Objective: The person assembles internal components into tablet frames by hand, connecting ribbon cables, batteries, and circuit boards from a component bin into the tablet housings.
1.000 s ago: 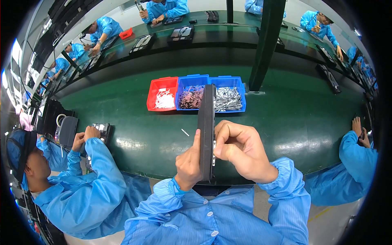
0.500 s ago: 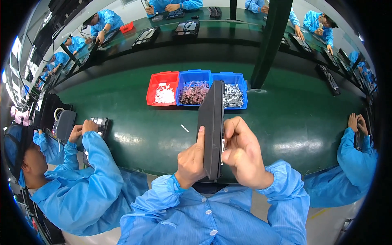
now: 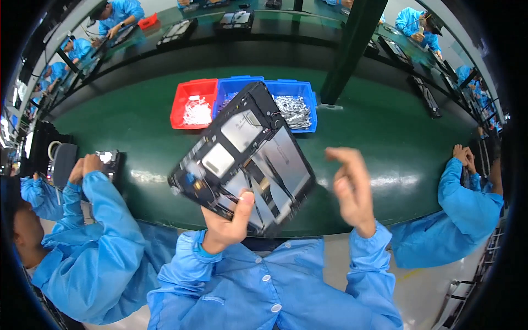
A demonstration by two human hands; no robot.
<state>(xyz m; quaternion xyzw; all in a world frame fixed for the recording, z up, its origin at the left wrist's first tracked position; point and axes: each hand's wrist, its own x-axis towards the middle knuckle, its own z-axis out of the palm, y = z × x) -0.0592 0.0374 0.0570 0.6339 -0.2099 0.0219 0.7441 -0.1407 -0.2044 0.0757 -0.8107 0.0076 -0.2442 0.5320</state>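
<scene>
My left hand (image 3: pixel 226 225) grips the lower edge of a black electronic device housing (image 3: pixel 250 159), its thumb lying over the inner face. The housing is held tilted above the table, open side toward me, showing silver panels, black cables and a small blue part near its left corner. To the right of it, my right hand (image 3: pixel 353 190) is apart from the housing, fingers spread, slightly blurred, with nothing visible in it. Behind the housing stand a red bin (image 3: pixel 177 107) of small white pieces and a blue bin (image 3: pixel 313 113) of silver metal pieces. The housing partly covers the middle blue bin (image 3: pixel 234 81).
A green table (image 3: pixel 396 143) spans the view, with a dark post (image 3: pixel 352 55) rising behind the bins. A co-worker (image 3: pixel 93 236) sits close on my left, another (image 3: pixel 440 225) on my right. A long black part (image 3: pixel 426 98) lies at the far right.
The housing has turned from edge-on to showing its inner face. My right hand has left its side and moved right. The whole view has shifted a little.
</scene>
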